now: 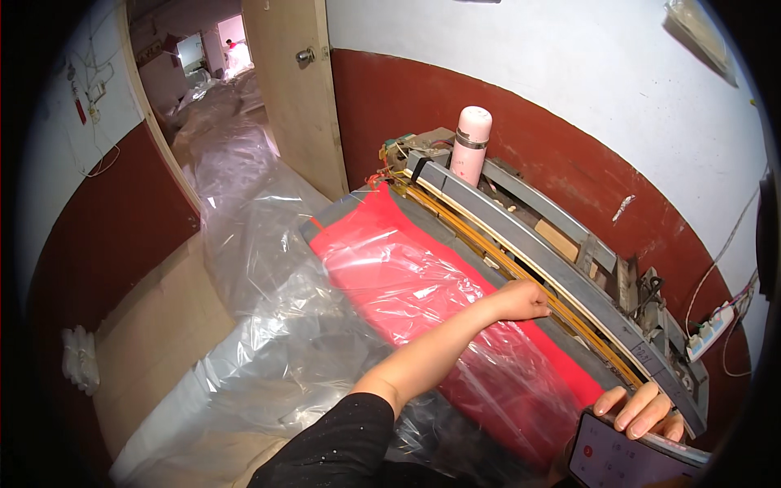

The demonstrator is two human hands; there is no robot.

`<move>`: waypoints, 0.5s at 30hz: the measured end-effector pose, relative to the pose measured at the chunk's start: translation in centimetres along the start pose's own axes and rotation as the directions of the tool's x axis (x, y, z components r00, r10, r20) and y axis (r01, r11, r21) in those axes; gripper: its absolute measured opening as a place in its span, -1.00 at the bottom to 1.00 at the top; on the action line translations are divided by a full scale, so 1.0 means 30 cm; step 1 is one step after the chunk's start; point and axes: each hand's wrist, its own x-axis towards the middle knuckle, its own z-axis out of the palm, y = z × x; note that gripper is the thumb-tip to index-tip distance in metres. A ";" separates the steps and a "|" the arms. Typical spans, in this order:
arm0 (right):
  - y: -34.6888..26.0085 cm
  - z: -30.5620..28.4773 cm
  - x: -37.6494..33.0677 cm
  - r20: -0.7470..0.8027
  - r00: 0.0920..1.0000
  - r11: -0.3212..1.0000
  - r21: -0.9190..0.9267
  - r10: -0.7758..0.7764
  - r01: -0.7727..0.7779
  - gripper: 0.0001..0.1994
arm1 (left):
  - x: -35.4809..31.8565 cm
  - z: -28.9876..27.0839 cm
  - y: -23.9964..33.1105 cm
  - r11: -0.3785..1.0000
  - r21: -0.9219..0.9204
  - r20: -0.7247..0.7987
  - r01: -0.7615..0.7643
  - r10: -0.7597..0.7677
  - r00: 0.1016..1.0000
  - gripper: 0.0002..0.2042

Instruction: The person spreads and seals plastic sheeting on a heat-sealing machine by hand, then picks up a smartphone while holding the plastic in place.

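My left hand (522, 301), at the end of a bare forearm below a black sleeve, is closed in a fist or pinch. It is over the upper edge of a red sheet (366, 232), beside the yellow strips of a long grey bar machine (521, 224). Whatever its fingers hold, if anything, is hidden. Clear plastic film (277, 276) covers much of the red sheet and spreads to the left. At the lower right, the bent fingers of my right hand (643, 413) hook over the top edge of a phone (630, 464) with a lit screen; its palm is hidden.
A pink bottle (472, 146) stands behind the machine, near loose wires. A white power strip (709, 332) hangs at the right wall. A wooden door (293, 98) stands ajar at the back, with more film heaped through the doorway. Cardboard (163, 325) leans at the left.
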 end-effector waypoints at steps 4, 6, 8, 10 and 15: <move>-0.001 -0.002 0.000 0.007 1.000 1.000 0.002 0.016 -0.016 -0.66 | 0.000 0.002 -0.004 1.000 -0.003 0.011 0.018 -0.017 1.000 -0.72; 0.000 -0.002 0.000 0.008 1.000 1.000 0.001 0.022 -0.022 -0.66 | 0.002 0.002 -0.004 1.000 0.015 0.016 0.018 -0.018 1.000 -0.72; 0.003 0.001 0.003 0.008 1.000 1.000 -0.003 0.011 -0.011 -0.66 | 0.003 0.003 -0.003 0.999 0.031 0.021 0.018 -0.018 1.000 -0.73; 0.000 0.006 0.004 -0.001 1.000 1.000 0.004 0.024 -0.024 -0.65 | 0.001 0.000 -0.006 1.000 -0.010 0.009 0.010 -0.010 1.000 -0.72; 0.001 0.017 0.009 -0.004 1.000 1.000 -0.003 0.028 -0.028 -0.63 | 0.001 0.002 -0.010 1.000 0.006 0.013 0.007 -0.007 1.000 -0.73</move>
